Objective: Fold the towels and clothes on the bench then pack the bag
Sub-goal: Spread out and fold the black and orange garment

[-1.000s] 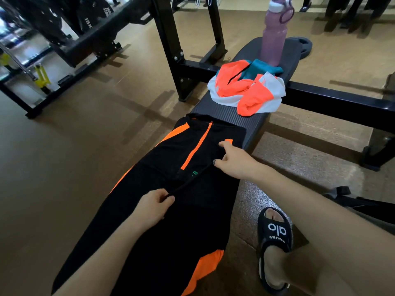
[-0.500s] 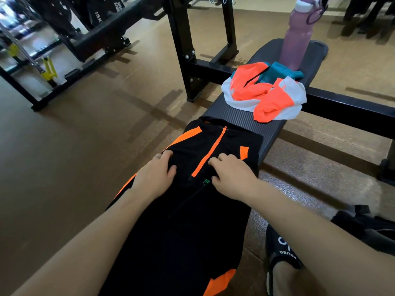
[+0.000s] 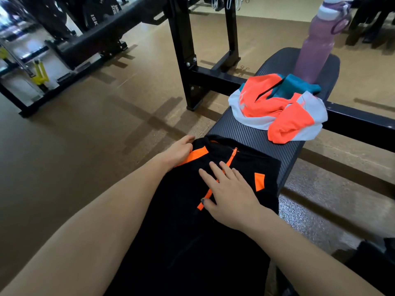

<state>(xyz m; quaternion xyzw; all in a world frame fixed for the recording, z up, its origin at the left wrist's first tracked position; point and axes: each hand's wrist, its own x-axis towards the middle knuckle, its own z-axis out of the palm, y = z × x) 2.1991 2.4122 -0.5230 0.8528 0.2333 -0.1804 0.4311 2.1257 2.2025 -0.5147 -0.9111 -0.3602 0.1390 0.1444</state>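
A black jacket with orange trim and an orange zip [image 3: 245, 165] lies spread along the near part of the dark bench [image 3: 252, 133]. My right hand [image 3: 230, 195] rests flat on it over the zip, fingers apart. At the jacket's far left corner, my left hand [image 3: 179, 150] curls over the edge by an orange stripe. Farther along the bench sits a crumpled pile of orange, white and teal clothes [image 3: 277, 107]. A dark bag [image 3: 376, 259] shows partly at the lower right edge.
A pink water bottle [image 3: 316, 50] stands at the bench's far end behind the pile. Black rack uprights [image 3: 181, 56] and a crossbar [image 3: 361, 122] flank the bench. Weight racks [image 3: 70, 37] line the far left. Brown floor lies to the left.
My left hand has slid forward from the jacket's middle to its far left corner. My right hand has opened flat over the zip. The view has moved closer to the bench.
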